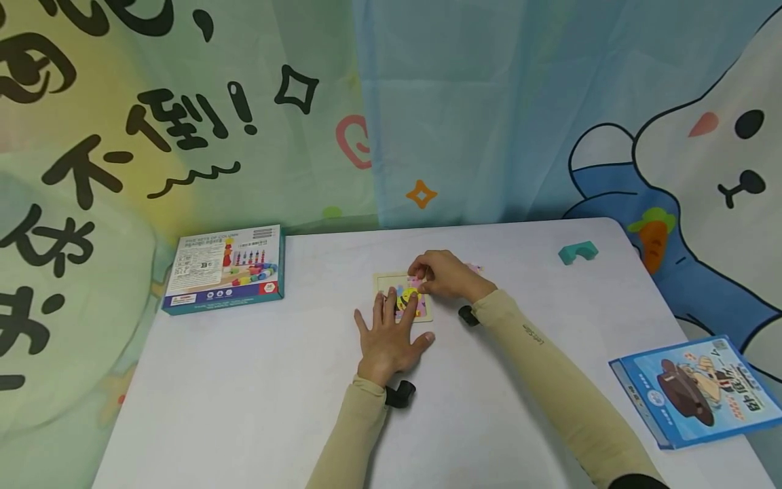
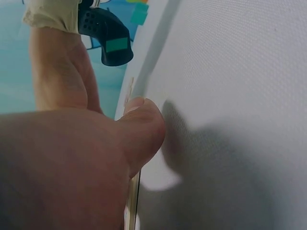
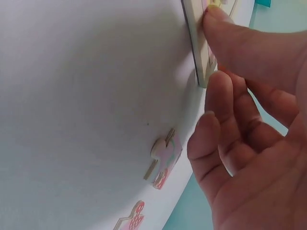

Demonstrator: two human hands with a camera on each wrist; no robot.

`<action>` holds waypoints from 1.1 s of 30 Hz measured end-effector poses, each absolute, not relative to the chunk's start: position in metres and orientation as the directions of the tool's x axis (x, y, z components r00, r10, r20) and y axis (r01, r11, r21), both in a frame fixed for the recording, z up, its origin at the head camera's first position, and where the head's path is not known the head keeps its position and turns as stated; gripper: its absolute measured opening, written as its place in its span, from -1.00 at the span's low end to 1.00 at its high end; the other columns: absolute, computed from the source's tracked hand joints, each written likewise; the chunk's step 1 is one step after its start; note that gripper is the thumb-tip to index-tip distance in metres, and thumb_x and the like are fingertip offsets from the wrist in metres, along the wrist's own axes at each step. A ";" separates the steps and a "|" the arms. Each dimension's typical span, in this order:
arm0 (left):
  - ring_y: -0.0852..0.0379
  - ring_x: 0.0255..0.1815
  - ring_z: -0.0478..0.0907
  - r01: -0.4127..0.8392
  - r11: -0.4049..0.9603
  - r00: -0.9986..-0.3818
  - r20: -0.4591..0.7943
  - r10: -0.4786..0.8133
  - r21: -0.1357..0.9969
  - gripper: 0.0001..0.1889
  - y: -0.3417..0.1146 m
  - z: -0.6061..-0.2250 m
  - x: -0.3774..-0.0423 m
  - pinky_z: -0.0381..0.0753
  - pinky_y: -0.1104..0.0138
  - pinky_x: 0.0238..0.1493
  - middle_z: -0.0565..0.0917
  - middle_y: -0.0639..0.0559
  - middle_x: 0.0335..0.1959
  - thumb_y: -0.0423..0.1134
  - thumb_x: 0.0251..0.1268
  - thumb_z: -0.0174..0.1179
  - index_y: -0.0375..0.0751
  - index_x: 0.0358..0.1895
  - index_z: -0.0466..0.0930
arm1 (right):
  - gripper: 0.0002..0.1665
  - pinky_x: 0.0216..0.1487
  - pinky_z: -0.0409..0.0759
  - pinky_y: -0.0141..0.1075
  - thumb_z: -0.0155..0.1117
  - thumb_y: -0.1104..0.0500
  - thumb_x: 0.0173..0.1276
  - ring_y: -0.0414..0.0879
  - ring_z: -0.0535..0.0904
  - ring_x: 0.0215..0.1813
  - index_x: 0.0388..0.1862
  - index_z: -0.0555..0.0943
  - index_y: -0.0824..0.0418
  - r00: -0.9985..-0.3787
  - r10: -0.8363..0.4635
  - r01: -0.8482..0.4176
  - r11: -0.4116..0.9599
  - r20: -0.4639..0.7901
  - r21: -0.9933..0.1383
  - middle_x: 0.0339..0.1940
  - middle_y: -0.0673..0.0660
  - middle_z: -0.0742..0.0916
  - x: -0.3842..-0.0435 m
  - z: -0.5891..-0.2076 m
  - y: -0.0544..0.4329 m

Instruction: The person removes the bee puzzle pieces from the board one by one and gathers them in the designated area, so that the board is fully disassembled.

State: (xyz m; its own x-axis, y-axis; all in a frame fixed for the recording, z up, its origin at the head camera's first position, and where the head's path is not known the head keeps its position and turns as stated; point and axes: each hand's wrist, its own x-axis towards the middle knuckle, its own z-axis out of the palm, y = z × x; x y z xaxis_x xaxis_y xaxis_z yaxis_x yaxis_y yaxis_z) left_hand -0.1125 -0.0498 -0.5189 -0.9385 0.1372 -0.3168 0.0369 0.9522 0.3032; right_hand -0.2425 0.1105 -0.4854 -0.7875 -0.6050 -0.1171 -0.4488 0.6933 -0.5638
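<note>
A small jigsaw puzzle in a pale frame (image 1: 383,279), with a yellow-and-black bee on pink, lies on the white table. My left hand (image 1: 391,343) rests on its lower left with fingers spread, covering part of the picture; in the left wrist view the thumb (image 2: 144,122) shows beside the frame's edge. At the upper right of the puzzle, my right hand (image 1: 449,275) holds a pink puzzle piece (image 1: 416,280) between thumb and index finger, mostly hidden by the fingers. Loose pink puzzle pieces (image 3: 168,160) lie on the table just right of that hand.
A game box (image 1: 226,268) lies at the back left, and a blue box (image 1: 699,394) sits at the right edge. Toward the back right is a green arch-shaped block (image 1: 577,252). Behind the table hangs a printed cloth (image 1: 452,109).
</note>
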 end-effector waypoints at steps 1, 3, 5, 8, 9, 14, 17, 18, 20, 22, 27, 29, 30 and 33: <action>-0.14 0.82 -0.30 0.037 0.952 -0.939 -0.316 0.137 0.303 -0.14 -0.050 -0.519 -0.112 -0.29 -0.45 0.61 -0.17 -0.06 0.81 0.47 0.52 -0.07 0.31 0.75 -0.04 | -0.64 0.04 0.62 -0.12 0.58 0.29 0.31 -0.03 0.63 -0.14 0.07 0.74 0.27 -0.791 -0.601 -0.452 0.700 -0.114 -0.554 -0.15 0.14 0.75 -0.242 -0.486 0.111; -0.14 0.82 -0.31 0.036 0.953 -0.938 -0.319 0.137 0.302 -0.14 -0.050 -0.519 -0.113 -0.29 -0.44 0.62 -0.17 -0.06 0.81 0.47 0.52 -0.07 0.31 0.75 -0.04 | -0.64 0.06 0.61 -0.10 0.60 0.25 0.30 -0.01 0.62 -0.12 0.05 0.75 0.25 -0.801 -0.588 -0.452 0.716 -0.110 -0.532 -0.14 0.14 0.74 -0.243 -0.487 0.113; -0.15 0.82 -0.30 0.035 0.952 -0.939 -0.317 0.135 0.303 -0.14 -0.050 -0.518 -0.113 -0.29 -0.44 0.62 -0.17 -0.06 0.81 0.46 0.52 -0.06 0.31 0.75 -0.03 | -0.63 0.08 0.60 -0.07 0.62 0.19 0.29 0.00 0.62 -0.09 0.03 0.75 0.22 -0.814 -0.571 -0.448 0.736 -0.110 -0.508 -0.12 0.14 0.74 -0.243 -0.487 0.114; -0.15 0.82 -0.30 0.031 0.952 -0.940 -0.315 0.131 0.305 -0.14 -0.050 -0.517 -0.113 -0.29 -0.44 0.62 -0.16 -0.06 0.81 0.46 0.52 -0.05 0.30 0.75 -0.02 | -0.64 0.11 0.60 -0.06 0.64 0.14 0.28 0.01 0.62 -0.07 0.00 0.75 0.20 -0.825 -0.554 -0.439 0.753 -0.113 -0.490 -0.12 0.13 0.74 -0.243 -0.487 0.115; -0.15 0.82 -0.30 0.030 0.952 -0.940 -0.315 0.130 0.304 -0.14 -0.049 -0.517 -0.113 -0.29 -0.44 0.62 -0.16 -0.06 0.81 0.46 0.52 -0.05 0.29 0.75 -0.01 | -0.65 0.11 0.60 -0.06 0.64 0.12 0.28 0.00 0.62 -0.07 -0.01 0.76 0.19 -0.826 -0.553 -0.439 0.756 -0.114 -0.486 -0.12 0.12 0.75 -0.244 -0.487 0.115; -0.15 0.82 -0.31 0.026 0.951 -0.937 -0.323 0.131 0.309 -0.14 -0.048 -0.516 -0.112 -0.30 -0.43 0.62 -0.18 -0.06 0.81 0.45 0.52 -0.03 0.29 0.75 -0.03 | -0.69 0.07 0.62 -0.07 0.65 0.12 0.27 -0.03 0.64 -0.11 -0.07 0.77 0.18 -0.820 -0.561 -0.451 0.753 -0.110 -0.480 -0.18 0.09 0.77 -0.244 -0.489 0.117; -0.14 0.82 -0.32 0.028 0.951 -0.936 -0.325 0.133 0.308 -0.13 -0.047 -0.516 -0.112 -0.30 -0.44 0.62 -0.19 -0.06 0.81 0.45 0.52 -0.03 0.30 0.76 -0.05 | -0.75 0.06 0.62 -0.08 0.64 0.13 0.28 -0.04 0.63 -0.12 -0.13 0.79 0.17 -0.817 -0.567 -0.451 0.744 -0.107 -0.492 -0.21 0.08 0.76 -0.244 -0.490 0.118; -0.15 0.82 -0.31 0.028 0.951 -0.937 -0.322 0.132 0.309 -0.14 -0.047 -0.517 -0.112 -0.30 -0.44 0.62 -0.18 -0.06 0.81 0.45 0.52 -0.03 0.29 0.76 -0.04 | -0.78 0.06 0.62 -0.08 0.64 0.14 0.28 -0.04 0.63 -0.12 -0.16 0.79 0.16 -0.814 -0.570 -0.452 0.739 -0.107 -0.499 -0.22 0.08 0.76 -0.244 -0.490 0.118; -0.14 0.82 -0.31 0.028 0.951 -0.938 -0.321 0.132 0.307 -0.14 -0.047 -0.517 -0.112 -0.30 -0.44 0.62 -0.18 -0.06 0.81 0.45 0.52 -0.03 0.29 0.75 -0.03 | -0.81 0.05 0.63 -0.09 0.63 0.17 0.29 -0.04 0.62 -0.13 -0.18 0.78 0.17 -0.811 -0.575 -0.448 0.728 -0.107 -0.519 -0.22 0.09 0.76 -0.244 -0.490 0.118; -0.14 0.82 -0.31 0.029 0.951 -0.938 -0.321 0.132 0.308 -0.14 -0.048 -0.517 -0.112 -0.29 -0.44 0.62 -0.17 -0.06 0.81 0.45 0.52 -0.03 0.29 0.75 -0.02 | -0.80 0.04 0.63 -0.10 0.62 0.19 0.30 -0.03 0.62 -0.13 -0.17 0.76 0.18 -0.809 -0.577 -0.443 0.720 -0.108 -0.534 -0.21 0.10 0.75 -0.243 -0.491 0.118; -0.15 0.82 -0.32 0.029 0.950 -0.937 -0.322 0.134 0.310 -0.14 -0.049 -0.516 -0.112 -0.30 -0.44 0.62 -0.18 -0.07 0.81 0.44 0.52 -0.02 0.28 0.75 -0.03 | -0.66 0.09 0.63 -0.07 0.59 0.23 0.32 0.00 0.63 -0.08 0.06 0.74 0.19 -0.790 -0.605 -0.469 0.699 -0.096 -0.539 -0.11 0.14 0.75 -0.242 -0.488 0.116; -0.16 0.82 -0.31 0.030 0.948 -0.938 -0.318 0.136 0.317 -0.14 -0.048 -0.513 -0.112 -0.30 -0.44 0.62 -0.17 -0.08 0.81 0.43 0.52 -0.01 0.27 0.75 -0.02 | -0.61 0.11 0.63 -0.05 0.57 0.25 0.34 0.02 0.62 -0.06 0.14 0.75 0.18 -0.774 -0.625 -0.492 0.695 -0.103 -0.525 -0.08 0.16 0.74 -0.242 -0.484 0.115; -0.16 0.82 -0.30 0.030 0.946 -0.939 -0.316 0.138 0.324 -0.14 -0.048 -0.512 -0.112 -0.30 -0.45 0.62 -0.16 -0.08 0.81 0.43 0.52 0.00 0.27 0.75 -0.01 | -0.59 0.12 0.62 -0.05 0.56 0.25 0.35 0.02 0.61 -0.05 0.17 0.75 0.17 -0.762 -0.638 -0.506 0.692 -0.108 -0.515 -0.07 0.16 0.73 -0.243 -0.483 0.114; -0.17 0.81 -0.29 0.025 0.942 -0.940 -0.313 0.136 0.335 -0.15 -0.049 -0.511 -0.110 -0.31 -0.44 0.62 -0.15 -0.10 0.81 0.41 0.52 0.01 0.25 0.75 0.01 | -0.57 0.12 0.64 -0.06 0.55 0.27 0.35 0.02 0.63 -0.06 0.20 0.75 0.15 -0.727 -0.675 -0.545 0.677 -0.122 -0.495 -0.07 0.16 0.72 -0.244 -0.481 0.110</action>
